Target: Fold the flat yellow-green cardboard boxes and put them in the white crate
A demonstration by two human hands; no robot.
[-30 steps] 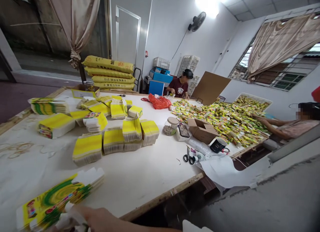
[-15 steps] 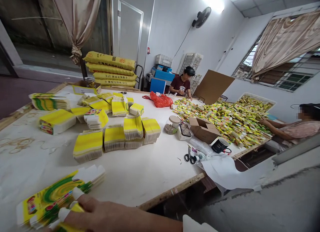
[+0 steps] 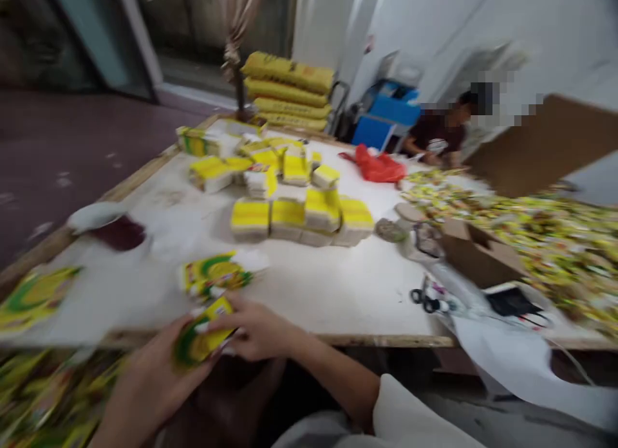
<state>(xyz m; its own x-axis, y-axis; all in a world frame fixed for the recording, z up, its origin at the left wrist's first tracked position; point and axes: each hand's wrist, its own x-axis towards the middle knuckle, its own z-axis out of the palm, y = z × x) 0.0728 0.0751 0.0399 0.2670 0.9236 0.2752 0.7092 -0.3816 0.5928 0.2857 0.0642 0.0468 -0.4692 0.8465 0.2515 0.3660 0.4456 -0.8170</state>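
Observation:
A small yellow and green printed carton (image 3: 203, 337) is held between my hands just in front of the table's near edge, blurred by motion. My left hand (image 3: 157, 364) is closed around its left side. On the right end, the fingers of my right hand (image 3: 263, 326) grip the carton; white covers show on some fingertips. Right beyond my hands lies a stack of flat yellow-green cartons (image 3: 217, 274) with white flaps. Another flat yellow-green carton sheet (image 3: 38, 297) rests at the table's left edge.
Several bundles of yellow cartons (image 3: 250, 219) stand mid-table. A dark-red and white mug (image 3: 118, 234) is at left. Scissors (image 3: 425, 300), an open cardboard box (image 3: 476, 252) and a large carton heap (image 3: 550, 242) are at right. A co-worker (image 3: 437, 136) sits at the far side.
The view has swung left and down. My right hand has come off the stack toward my body, and my left hand now shows, both holding a carton. The mug and left-hand heap have come into view.

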